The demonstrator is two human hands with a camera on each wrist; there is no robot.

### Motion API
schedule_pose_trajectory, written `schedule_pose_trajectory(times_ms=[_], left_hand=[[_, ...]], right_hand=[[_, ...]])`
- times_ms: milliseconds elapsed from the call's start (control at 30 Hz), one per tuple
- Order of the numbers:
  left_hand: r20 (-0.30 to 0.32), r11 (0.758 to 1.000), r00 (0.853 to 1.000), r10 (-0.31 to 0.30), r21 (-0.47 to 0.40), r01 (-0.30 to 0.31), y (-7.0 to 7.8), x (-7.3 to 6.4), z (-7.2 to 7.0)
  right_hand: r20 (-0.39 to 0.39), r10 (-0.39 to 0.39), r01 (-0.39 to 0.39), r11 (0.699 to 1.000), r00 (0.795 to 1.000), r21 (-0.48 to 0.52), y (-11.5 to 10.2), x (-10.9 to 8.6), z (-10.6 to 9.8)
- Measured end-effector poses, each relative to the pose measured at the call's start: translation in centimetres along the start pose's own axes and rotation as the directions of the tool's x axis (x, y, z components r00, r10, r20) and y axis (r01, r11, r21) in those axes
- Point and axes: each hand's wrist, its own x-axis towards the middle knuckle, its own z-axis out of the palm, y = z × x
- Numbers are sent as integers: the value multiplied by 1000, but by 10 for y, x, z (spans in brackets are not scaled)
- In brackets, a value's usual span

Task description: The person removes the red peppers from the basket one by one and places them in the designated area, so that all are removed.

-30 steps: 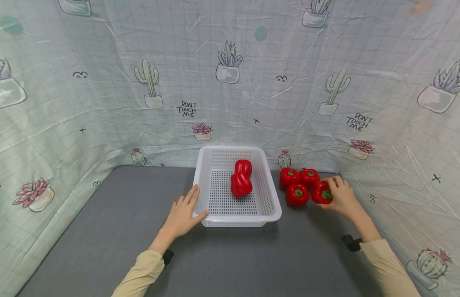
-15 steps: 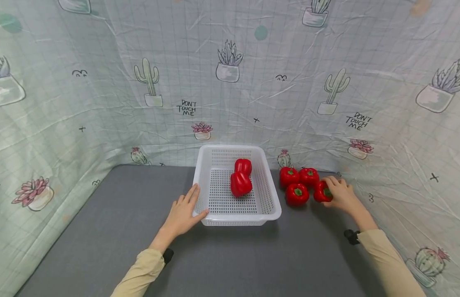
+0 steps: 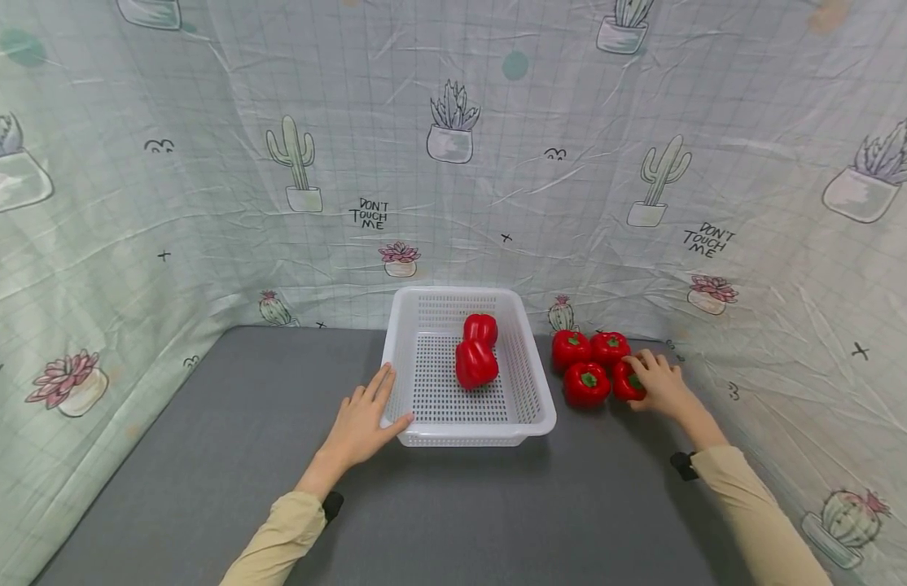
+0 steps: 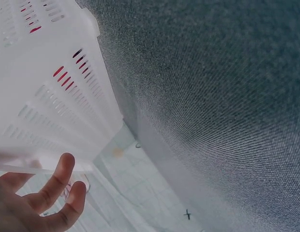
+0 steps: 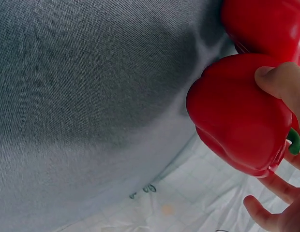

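A white slotted plastic basket (image 3: 530, 429) stands in the middle of the table, with two red bell peppers (image 3: 476, 364) lying in it. My left hand (image 3: 357, 423) rests on its near left corner, fingers along the left rim and thumb on the front rim. In the left wrist view, the fingers (image 4: 57, 186) show at the basket's rim. To the right of the basket my right hand (image 3: 662, 387) holds a red bell pepper (image 5: 242, 113), thumb on one side and fingers by its green stem. Beside it sit three more red bell peppers (image 3: 587, 384), stems up.
Grey table surface (image 3: 461, 521) extends in front of the basket and to its left. A fabric curtain (image 3: 351, 138) printed with potted cacti encloses the back and both sides, close behind the basket and the peppers.
The pepper in my right hand shifted slightly right, then back left towards the others, with the hand following. My left hand and the basket stay as they were.
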Motion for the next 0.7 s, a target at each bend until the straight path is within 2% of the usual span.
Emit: schedule_pose_trajectory(times_ms=[300, 700], left_hand=[[-11, 1000, 1000, 13, 1, -13, 0, 0, 0], [-41, 1000, 999, 24, 2, -24, 0, 0, 1]], right_hand=[[48, 18, -21, 998, 999, 57, 1, 2, 12], [111, 33, -47, 991, 993, 124, 5, 5, 16]])
